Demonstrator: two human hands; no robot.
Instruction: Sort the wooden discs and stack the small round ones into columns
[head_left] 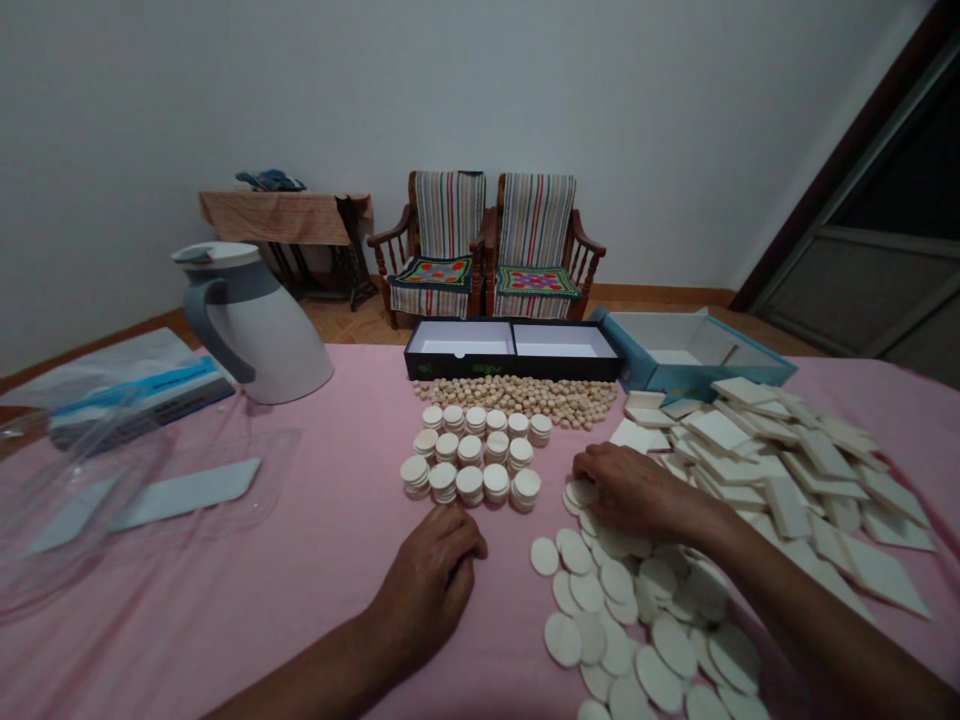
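My right hand [626, 490] is bent down over the upper edge of a spread of round, pale wooden discs [615, 585], its fingers closed on discs there; the fingertips are partly hidden. Loosely curled, my left hand [435, 570] rests on the pink cloth with nothing visible in it. Just beyond its knuckles stand three rows of short stacks of smaller wooden discs [469, 482]. Some stacks lean slightly. Behind these rows lies a band of small wooden beads [517, 395].
A black box [512, 368] with two white compartments and a blue box [697, 375] stand at the back. Flat wooden pieces [795, 460] are heaped at right. On the left are a white jug [262, 330], a blue-and-white packet [142, 400] and clear plastic packaging [277, 460].
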